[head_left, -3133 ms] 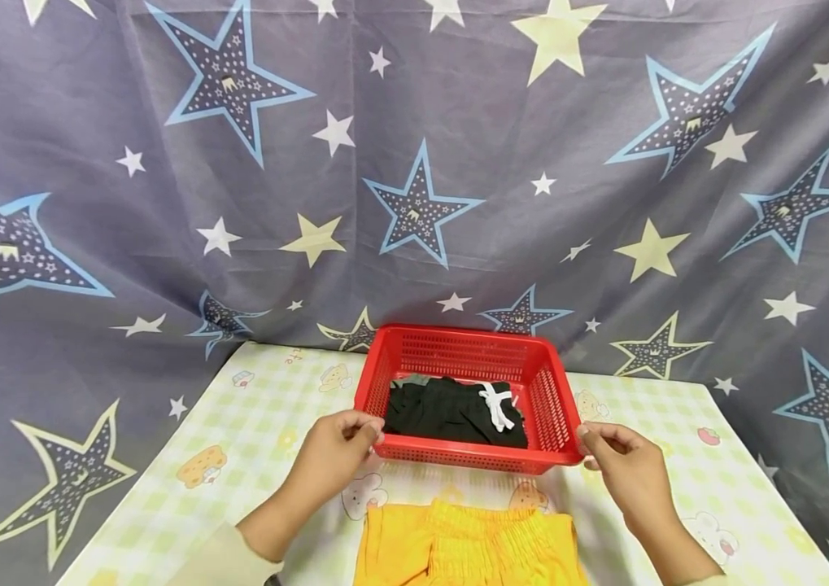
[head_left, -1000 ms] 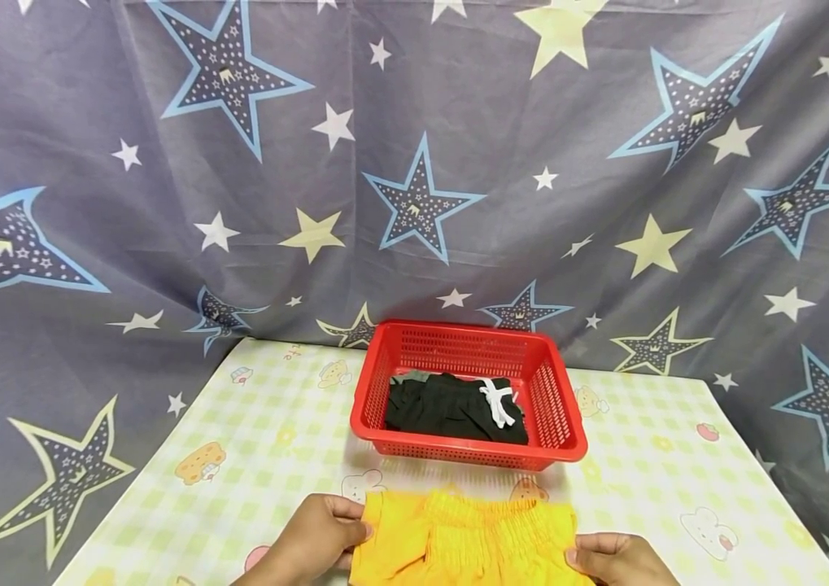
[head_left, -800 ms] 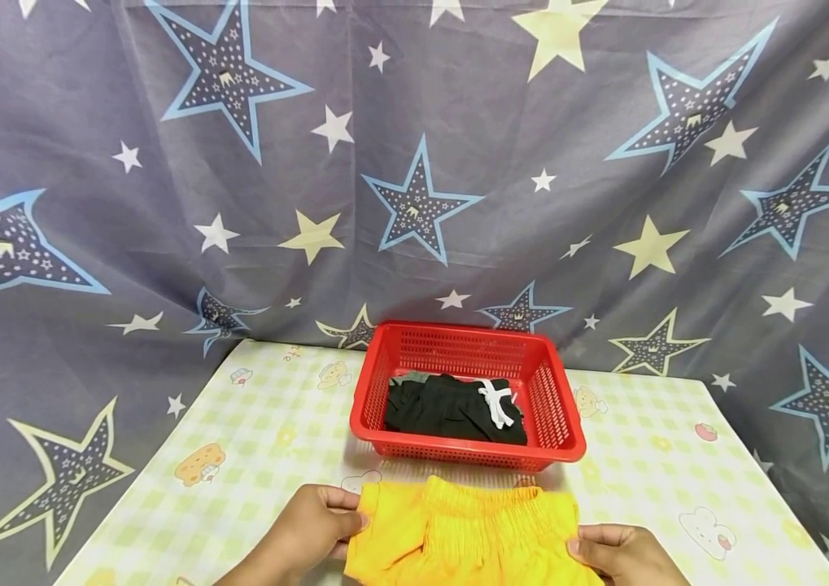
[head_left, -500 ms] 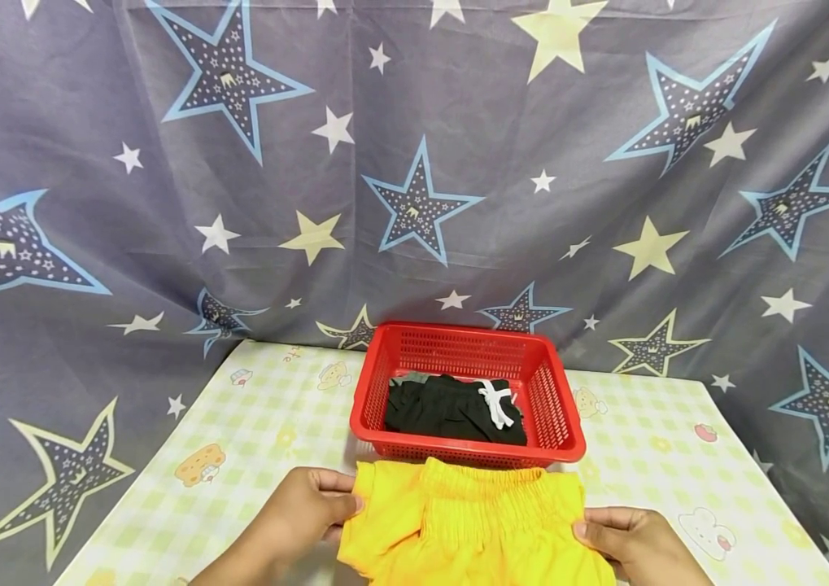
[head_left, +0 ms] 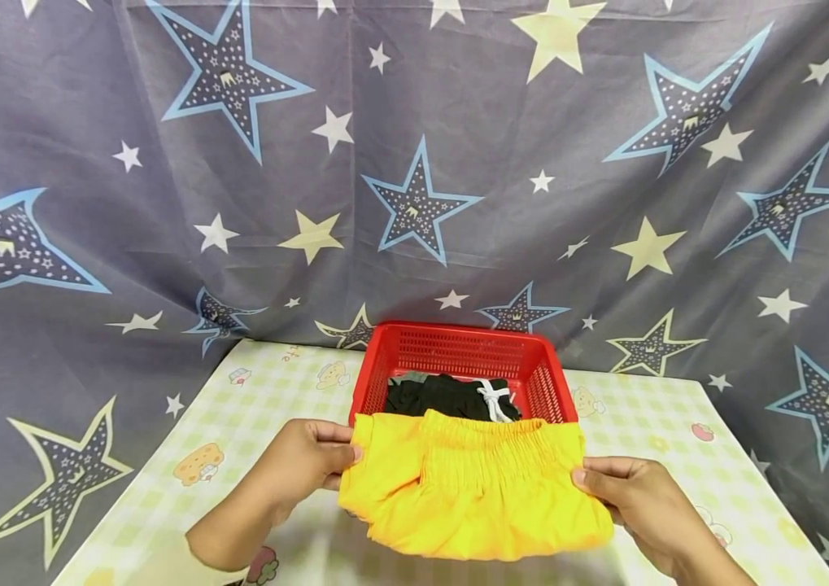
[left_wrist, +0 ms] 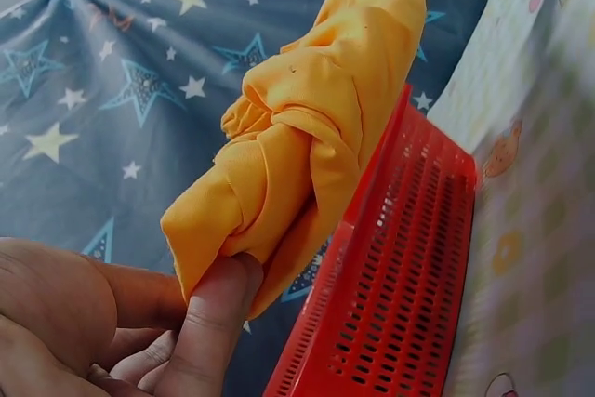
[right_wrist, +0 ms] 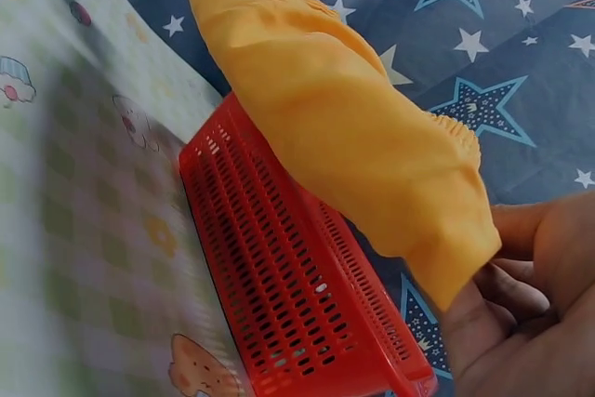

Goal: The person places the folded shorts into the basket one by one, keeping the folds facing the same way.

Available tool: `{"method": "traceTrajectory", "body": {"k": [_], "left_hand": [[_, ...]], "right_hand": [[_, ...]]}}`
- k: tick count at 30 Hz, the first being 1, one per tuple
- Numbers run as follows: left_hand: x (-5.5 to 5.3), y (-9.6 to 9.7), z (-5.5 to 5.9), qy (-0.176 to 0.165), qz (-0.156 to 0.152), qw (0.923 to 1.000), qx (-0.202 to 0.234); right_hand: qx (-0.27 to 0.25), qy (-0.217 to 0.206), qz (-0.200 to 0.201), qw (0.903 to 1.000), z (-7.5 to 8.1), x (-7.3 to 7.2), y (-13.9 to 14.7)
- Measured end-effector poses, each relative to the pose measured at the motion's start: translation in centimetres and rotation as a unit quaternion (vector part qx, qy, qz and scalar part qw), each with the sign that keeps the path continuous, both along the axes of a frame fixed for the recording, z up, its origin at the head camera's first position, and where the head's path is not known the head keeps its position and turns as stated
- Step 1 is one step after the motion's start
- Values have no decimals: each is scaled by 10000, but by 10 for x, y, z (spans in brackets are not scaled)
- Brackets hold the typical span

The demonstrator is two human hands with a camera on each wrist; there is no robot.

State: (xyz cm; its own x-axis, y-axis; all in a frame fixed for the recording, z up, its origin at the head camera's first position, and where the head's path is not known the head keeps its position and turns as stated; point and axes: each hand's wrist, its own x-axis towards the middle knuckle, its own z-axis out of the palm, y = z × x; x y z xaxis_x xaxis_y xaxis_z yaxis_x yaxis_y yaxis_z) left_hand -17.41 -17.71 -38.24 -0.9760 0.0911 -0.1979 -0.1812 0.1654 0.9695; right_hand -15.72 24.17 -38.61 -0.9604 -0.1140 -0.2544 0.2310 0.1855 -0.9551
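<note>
Folded yellow shorts point(head_left: 480, 496) with a gathered elastic waistband hang between my two hands, lifted over the table. My left hand point(head_left: 304, 457) pinches their left edge between thumb and fingers. At the opposite edge, my right hand point(head_left: 637, 492) pinches the cloth the same way. Behind them stands a red perforated plastic basket point(head_left: 469, 334), its front rim covered by the shorts in the head view. Inside it lies a folded black garment point(head_left: 439, 396) with a white drawstring bow point(head_left: 493, 397), and a bit of grey-green cloth point(head_left: 410, 378) shows behind that. Both wrist views show the shorts beside the basket's upper rim.
The table wears a green-and-white checked cloth point(head_left: 238, 431) with cartoon prints. Close behind the basket, a grey curtain point(head_left: 275, 187) printed with stars hangs at the back and along both sides.
First my hands were on the basket's front corners. They then took the yellow shorts by both edges, and raised them off the table and forward to the basket's front rim.
</note>
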Motion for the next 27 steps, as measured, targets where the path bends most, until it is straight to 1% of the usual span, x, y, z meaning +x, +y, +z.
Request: {"method": "traceTrajectory", "body": {"k": [3, 6, 9, 14, 21, 24, 27], "left_hand": [[-9, 2, 1, 71, 123, 9999, -66], [-19, 5, 3, 206, 227, 9995, -124], [-30, 9, 6, 360, 349, 9984, -256], [-51, 15, 9, 546, 572, 9959, -449], [-80, 22, 7, 699, 801, 9925, -595], [-91, 25, 6, 737, 889, 9908, -709], [-99, 27, 4, 758, 991, 9884, -865]], "right_hand": [[-17, 128, -18, 9999, 3, -9, -3], [-81, 185, -244, 9995, 3, -18, -7], [-151, 233, -479, 9985, 3, -27, -11], [-213, 357, -625, 9972, 2, -43, -15], [-174, 461, -799, 9956, -2, -68, -18], [-156, 517, -901, 9945, -3, -77, -20], [-14, 573, -1006, 9933, -5, -86, -23]]}}
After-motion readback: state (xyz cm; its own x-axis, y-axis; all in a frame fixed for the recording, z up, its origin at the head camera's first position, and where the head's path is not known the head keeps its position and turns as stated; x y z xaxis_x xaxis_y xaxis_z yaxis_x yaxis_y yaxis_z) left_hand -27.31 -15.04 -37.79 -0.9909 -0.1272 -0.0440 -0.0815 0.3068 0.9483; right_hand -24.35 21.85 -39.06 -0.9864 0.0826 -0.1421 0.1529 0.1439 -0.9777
